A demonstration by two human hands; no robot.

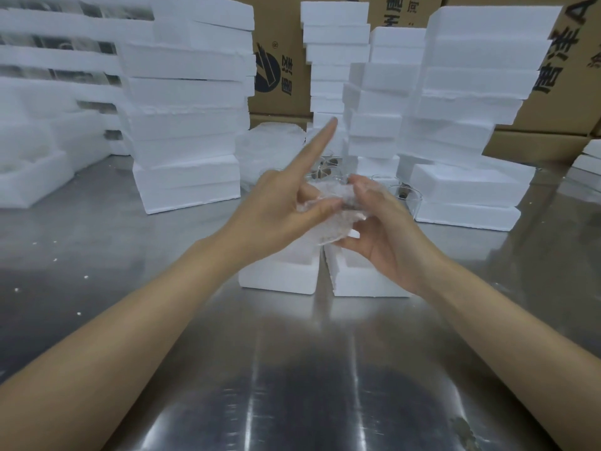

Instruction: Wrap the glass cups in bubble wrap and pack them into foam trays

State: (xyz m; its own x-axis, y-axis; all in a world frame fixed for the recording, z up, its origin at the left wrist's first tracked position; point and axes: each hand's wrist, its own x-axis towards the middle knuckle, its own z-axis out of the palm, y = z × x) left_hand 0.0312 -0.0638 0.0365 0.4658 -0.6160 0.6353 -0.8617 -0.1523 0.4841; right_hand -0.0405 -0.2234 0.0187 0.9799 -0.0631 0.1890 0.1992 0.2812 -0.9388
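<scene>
Cup (328, 213) blurred inside bubble wrap, between hands.

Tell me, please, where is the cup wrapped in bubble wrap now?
In the head view the wrapped cup is at centre, held between the left hand and right hand, just above two foam trays on the metal table.

A reflective metal table (292, 369) spans the foreground, with small white crumbs (85, 277) scattered at its left side. Brown cardboard boxes (549, 118) printed with dark characters stand behind it
</scene>
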